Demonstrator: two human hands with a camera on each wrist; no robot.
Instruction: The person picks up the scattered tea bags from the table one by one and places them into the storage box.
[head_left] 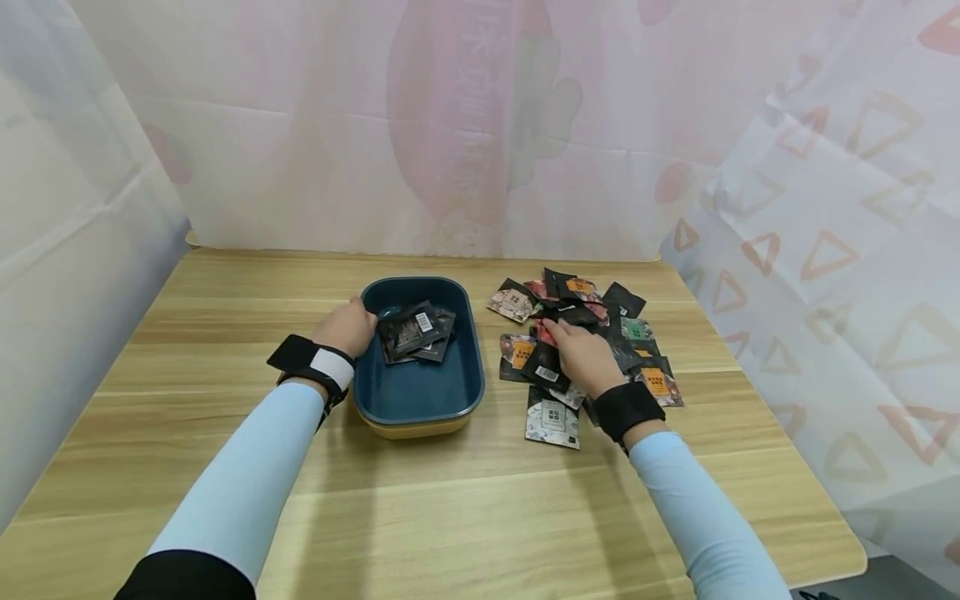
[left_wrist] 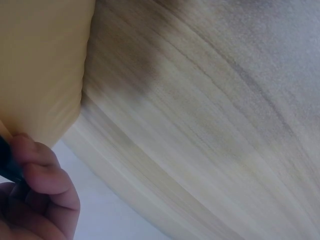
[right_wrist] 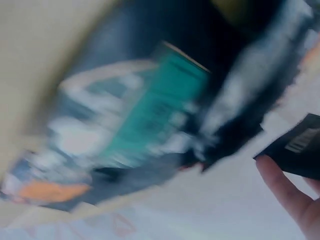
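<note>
A blue tray (head_left: 420,390) with a yellow underside (left_wrist: 40,65) stands mid-table and holds a few black sachets (head_left: 415,332). My left hand (head_left: 348,327) grips the tray's left rim, its fingers (left_wrist: 42,180) curled round the dark edge. To the right lies a loose pile of sachets (head_left: 622,329) in black, orange, red and green. My right hand (head_left: 583,354) rests on that pile and pinches a black sachet with a barcode (head_left: 545,367), also seen as a black sachet (right_wrist: 297,147) above a fingertip (right_wrist: 285,192). A green sachet (right_wrist: 165,120) shows as a blur.
The wooden table (head_left: 450,508) runs from the front edge to a pale curtain (head_left: 450,125) that closes off the back and both sides. A white patterned sachet (head_left: 552,419) lies nearest me, just off the pile.
</note>
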